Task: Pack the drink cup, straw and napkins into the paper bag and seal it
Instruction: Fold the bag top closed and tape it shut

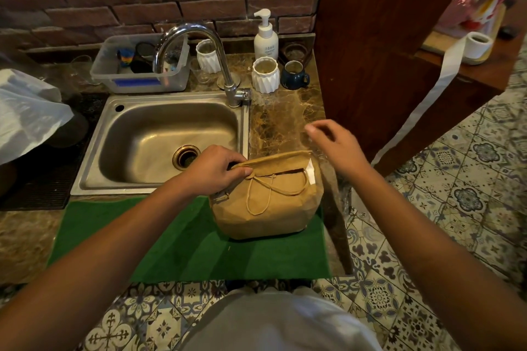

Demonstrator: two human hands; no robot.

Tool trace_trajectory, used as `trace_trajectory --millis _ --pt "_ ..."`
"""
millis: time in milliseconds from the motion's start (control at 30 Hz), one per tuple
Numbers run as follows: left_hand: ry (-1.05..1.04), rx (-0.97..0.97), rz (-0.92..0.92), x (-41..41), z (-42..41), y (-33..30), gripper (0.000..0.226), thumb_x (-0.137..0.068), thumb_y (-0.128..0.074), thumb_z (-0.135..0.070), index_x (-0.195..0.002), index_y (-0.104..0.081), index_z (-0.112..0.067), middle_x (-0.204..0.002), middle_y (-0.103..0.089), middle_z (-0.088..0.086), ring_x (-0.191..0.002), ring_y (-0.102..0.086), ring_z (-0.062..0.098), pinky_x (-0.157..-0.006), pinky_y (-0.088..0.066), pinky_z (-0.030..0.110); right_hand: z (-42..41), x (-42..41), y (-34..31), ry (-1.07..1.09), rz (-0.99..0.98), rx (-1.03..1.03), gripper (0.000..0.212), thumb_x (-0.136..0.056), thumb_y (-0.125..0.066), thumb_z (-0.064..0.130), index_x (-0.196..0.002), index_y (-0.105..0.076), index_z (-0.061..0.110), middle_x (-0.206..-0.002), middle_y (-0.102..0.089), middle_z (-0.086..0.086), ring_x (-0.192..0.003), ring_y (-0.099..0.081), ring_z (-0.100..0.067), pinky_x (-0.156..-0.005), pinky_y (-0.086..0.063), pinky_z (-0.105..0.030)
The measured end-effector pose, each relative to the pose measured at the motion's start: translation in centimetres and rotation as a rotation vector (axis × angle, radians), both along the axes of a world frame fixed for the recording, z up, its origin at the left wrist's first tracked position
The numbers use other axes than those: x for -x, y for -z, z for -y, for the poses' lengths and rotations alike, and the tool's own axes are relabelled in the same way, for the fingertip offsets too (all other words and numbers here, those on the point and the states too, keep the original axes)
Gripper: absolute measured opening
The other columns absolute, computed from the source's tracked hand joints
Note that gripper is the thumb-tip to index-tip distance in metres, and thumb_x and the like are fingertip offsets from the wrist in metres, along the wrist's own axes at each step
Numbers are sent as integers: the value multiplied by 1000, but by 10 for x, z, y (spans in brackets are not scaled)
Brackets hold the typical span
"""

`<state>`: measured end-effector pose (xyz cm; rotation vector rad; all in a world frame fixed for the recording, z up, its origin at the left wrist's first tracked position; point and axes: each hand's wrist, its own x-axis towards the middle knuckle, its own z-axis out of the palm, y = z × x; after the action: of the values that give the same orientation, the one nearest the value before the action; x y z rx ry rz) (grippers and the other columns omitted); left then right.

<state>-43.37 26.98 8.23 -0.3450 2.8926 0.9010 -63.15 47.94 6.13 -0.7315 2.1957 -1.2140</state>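
A brown paper bag stands on a green mat at the counter's front right. Its top is folded over toward me, and its twine handles hang down the front. A white strip shows at the fold's right end. My left hand pinches the folded top at its left corner. Just above the bag's right corner hovers my right hand, fingers loosely curled and apart, nothing visible in it. The cup, straw and napkins are not in sight.
A steel sink with a tall faucet lies behind the bag. Behind it stand a soap pump bottle, white ribbed cups, a blue mug and a plastic bin. A wooden panel rises on the right.
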Motion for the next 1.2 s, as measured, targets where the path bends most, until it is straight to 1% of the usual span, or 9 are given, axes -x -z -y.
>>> trace_trajectory --millis 167,233,433,633,733,867,967,1067,1200 --pt "-24 8 1 -5 1 4 18 -94 -68 -32 -92 -79 -18 -61 -62 -16 -62 -60 -2 -51 -36 15 -26 47 73 371 19 -207 34 -96 -65 35 -123 -68 14 -113 -70 -2 -106 -65 -22 -81 -43 -30" --pt "-33 1 7 -8 3 4 18 -95 -67 -32 -92 -79 -20 -61 -61 -18 -66 -61 -3 -51 -37 17 -36 53 93 458 13 -291 34 -96 -64 35 -122 -67 13 -115 -72 -8 -98 -62 -23 -79 -43 -32" --pt "-84 -25 41 -13 10 7 21 -95 -65 -35 -88 -77 -20 -68 -69 -7 -64 -63 7 -56 -44 30 -33 65 130 403 162 -415 55 -97 -60 52 -127 -67 6 -128 -67 -20 -119 -62 -39 -96 -48 -44" --pt "-137 -60 62 -14 9 8 23 -96 -64 -36 -86 -77 -19 -69 -71 -3 -65 -65 12 -60 -48 37 -21 74 142 432 153 -452 34 -90 -71 48 -106 -77 19 -114 -74 -14 -104 -69 -34 -93 -57 -51" --pt "-154 -60 69 -14 9 8 23 -96 -64 -36 -86 -77 -19 -68 -70 -4 -64 -63 10 -59 -47 35 -18 76 137 441 127 -441 22 -92 -72 36 -104 -78 18 -112 -74 -13 -103 -69 -33 -94 -57 -48" --pt "-166 -62 72 -14 8 9 22 -96 -64 -36 -88 -78 -20 -68 -70 -5 -64 -62 9 -59 -47 33 -16 78 138 401 131 -491 16 -90 -74 35 -93 -76 20 -108 -73 -12 -102 -68 -32 -93 -56 -47" --pt "-174 -68 84 -15 8 9 23 -96 -64 -36 -89 -78 -19 -68 -70 -5 -63 -62 7 -58 -46 33 -16 80 140 401 122 -512 17 -93 -71 31 -101 -79 18 -114 -73 -14 -106 -67 -33 -94 -55 -46" --pt "-181 -65 91 -15 7 8 24 -96 -64 -36 -88 -77 -18 -68 -70 -4 -63 -62 8 -58 -46 33 -17 80 139 392 76 -498 19 -96 -67 28 -108 -78 18 -114 -73 -13 -103 -66 -31 -88 -52 -41" --pt "-193 -72 100 -16 7 8 24 -96 -64 -36 -88 -77 -18 -68 -70 -3 -63 -63 10 -57 -46 33 -12 81 128 389 -71 -469 20 -100 -59 28 -104 -75 17 -108 -74 -12 -94 -65 -28 -79 -52 -38"
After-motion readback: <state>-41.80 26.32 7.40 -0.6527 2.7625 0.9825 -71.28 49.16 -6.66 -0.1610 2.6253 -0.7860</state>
